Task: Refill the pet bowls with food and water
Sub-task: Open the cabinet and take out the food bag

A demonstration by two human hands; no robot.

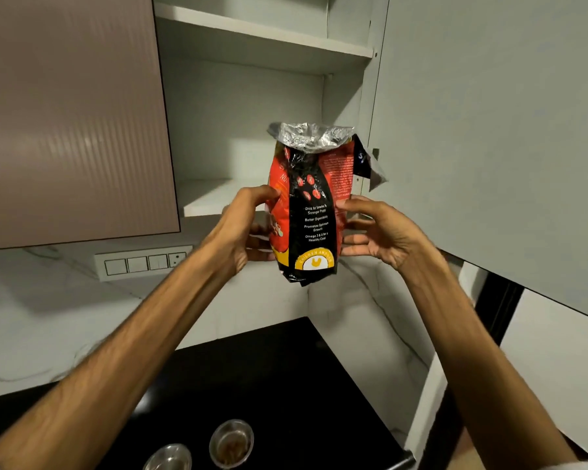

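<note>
A red and black pet food bag [314, 205] with a crumpled silver open top is held upright in the air in front of the open wall cupboard. My left hand [243, 228] grips its left side. My right hand [379, 232] is on its right side, thumb against the bag and fingers spread behind it. Far below on the black countertop stand two small steel bowls: one [231, 442] holds some brown kibble, the other [168, 457] is cut off by the frame's bottom edge and its contents do not show.
The cupboard's lowest shelf [214, 198] lies just behind the bag. Its open grey door [489, 130] hangs at the right, close to my right hand. A closed cupboard door [72, 113] is at the left, a switch panel [140, 262] on the marble wall below.
</note>
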